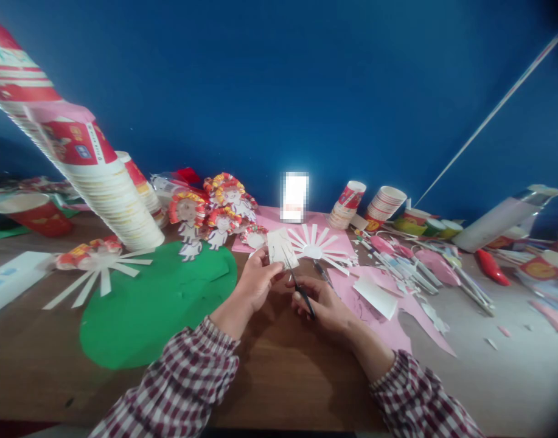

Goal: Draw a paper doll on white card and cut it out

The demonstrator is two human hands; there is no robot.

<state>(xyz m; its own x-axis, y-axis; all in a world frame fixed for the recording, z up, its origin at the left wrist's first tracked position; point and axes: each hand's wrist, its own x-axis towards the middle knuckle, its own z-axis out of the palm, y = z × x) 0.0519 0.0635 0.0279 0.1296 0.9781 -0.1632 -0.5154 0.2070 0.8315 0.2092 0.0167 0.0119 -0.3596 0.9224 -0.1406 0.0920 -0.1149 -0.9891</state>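
Note:
My left hand (259, 278) pinches a small cream piece of paper (279, 244) by its lower left edge, above the table. Faint lines seem to be drawn on it. In my right hand (322, 301) is a pair of scissors (310, 302) with black handles, fingers wrapped round the loops. The blades point up and left and meet the paper; I cannot tell how far they are parted. Behind the paper lies a paper cup cut into strips and spread like a sunburst (311, 250), on pink paper (338, 238).
A green paper sheet (160, 304) lies left, below several paper lion figures (221, 225). Tall stacked paper cups (118, 201) lean at far left. Pink scraps (374, 322), markers (406, 271) and a red pepper-shaped item (492, 267) spread right. A blue wall (260, 91) stands behind.

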